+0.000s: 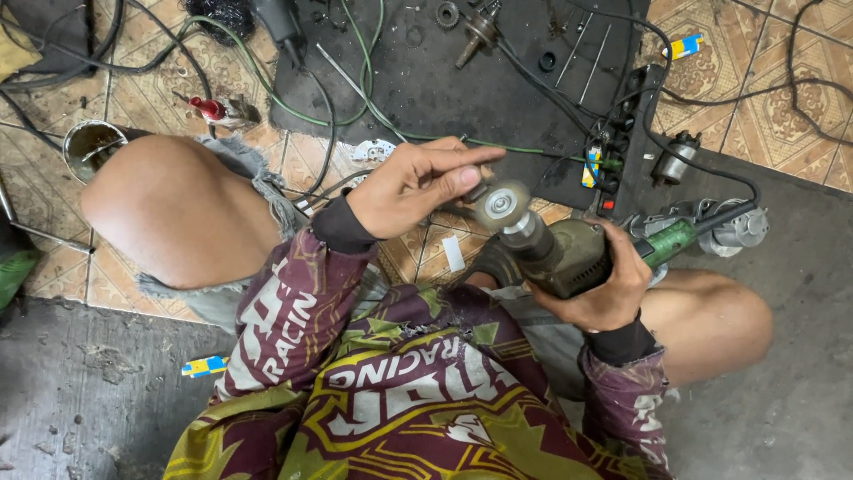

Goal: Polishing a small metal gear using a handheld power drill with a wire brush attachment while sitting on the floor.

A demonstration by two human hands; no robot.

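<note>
Right hand is clenched round the body of a green power tool, held over the lap; it looks heavy and rigid, so the fat mid-body is prob. the best place to hold. Left hand pinches a small part at the wire wheel on the tool's nose; the part is too small to identify. Wheel looks stiff and abrasive, so fingers belong off the bristles. Beyond: patterned tile floor, black mat w/ cables, metal bits, a small motor.
</note>
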